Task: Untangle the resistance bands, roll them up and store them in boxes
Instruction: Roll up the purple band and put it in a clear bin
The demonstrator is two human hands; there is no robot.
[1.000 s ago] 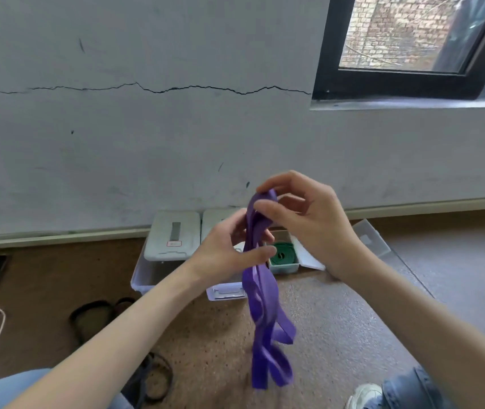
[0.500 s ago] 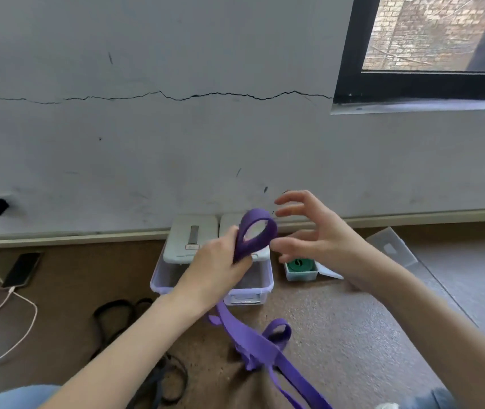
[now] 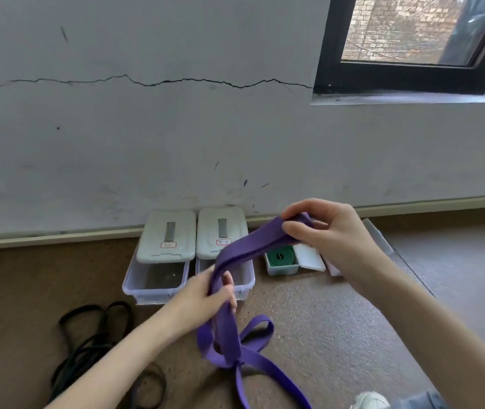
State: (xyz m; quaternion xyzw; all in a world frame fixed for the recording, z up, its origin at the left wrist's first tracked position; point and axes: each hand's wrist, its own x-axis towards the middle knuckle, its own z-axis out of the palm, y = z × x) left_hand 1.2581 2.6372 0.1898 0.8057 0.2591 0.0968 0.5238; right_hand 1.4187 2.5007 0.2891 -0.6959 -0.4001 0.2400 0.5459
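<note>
While left hand [image 3: 206, 293] grips purple band [image 3: 253, 246] low, right hand [image 3: 321, 231] pinches its top, prob. to tension it w/ knot below.

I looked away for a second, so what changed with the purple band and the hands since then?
The right hand, open half a second ago, now grips the purple resistance band and has drawn it out rightward from the left hand, which keeps its grip. The black bands, boxes and green roll stayed put.
</note>
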